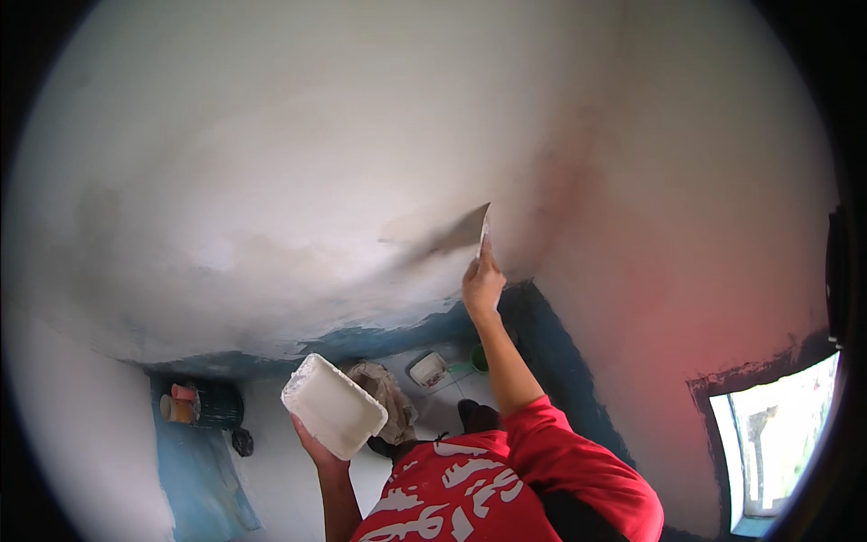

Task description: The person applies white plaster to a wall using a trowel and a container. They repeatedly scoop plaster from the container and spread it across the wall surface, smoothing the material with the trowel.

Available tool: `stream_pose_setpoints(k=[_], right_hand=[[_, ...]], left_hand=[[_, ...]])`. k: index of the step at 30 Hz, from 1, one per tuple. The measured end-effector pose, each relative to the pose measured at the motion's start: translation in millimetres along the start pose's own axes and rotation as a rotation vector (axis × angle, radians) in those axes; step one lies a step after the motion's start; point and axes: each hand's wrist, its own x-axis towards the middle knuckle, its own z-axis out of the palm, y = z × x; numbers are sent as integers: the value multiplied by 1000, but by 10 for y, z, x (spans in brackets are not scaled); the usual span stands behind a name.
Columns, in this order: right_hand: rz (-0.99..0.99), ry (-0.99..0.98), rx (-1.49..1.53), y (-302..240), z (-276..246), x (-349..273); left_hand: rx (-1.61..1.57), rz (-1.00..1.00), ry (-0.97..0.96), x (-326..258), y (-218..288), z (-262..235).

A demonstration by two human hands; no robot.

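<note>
My right hand [485, 285] is stretched up to the pale wall [298, 163], closed round the handle of a putty knife [485, 224]. The knife's broad blade is at the wall, near the corner on the right, with a dark shadow beside it. Lower down on the left, my left hand [318, 443] holds a white rectangular tub [332, 406], tilted so that its inside shows. A white coating covers its rim and inner sides. Most of the left fingers are hidden by the tub.
A blue band [388, 336] runs along the wall's foot. Below are a crumpled sack [384, 390], a small white container [428, 369] and a green container [479, 358]. A dark bucket [219, 405] with orange cups [181, 402] stands left. A bright window [781, 434] is at lower right.
</note>
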Motion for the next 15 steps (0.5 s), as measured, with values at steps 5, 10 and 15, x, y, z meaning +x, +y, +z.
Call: stream_pose_setpoints(k=[5, 10, 15], right_hand=[[-21, 296, 68, 112, -760, 631], [-251, 457, -118, 38, -780, 1588], [-387, 549, -10, -486, -641, 1918]], left_hand=[[30, 6, -27, 78, -125, 324], [-1, -41, -43, 83, -288, 472], [20, -34, -19, 11, -265, 656]])
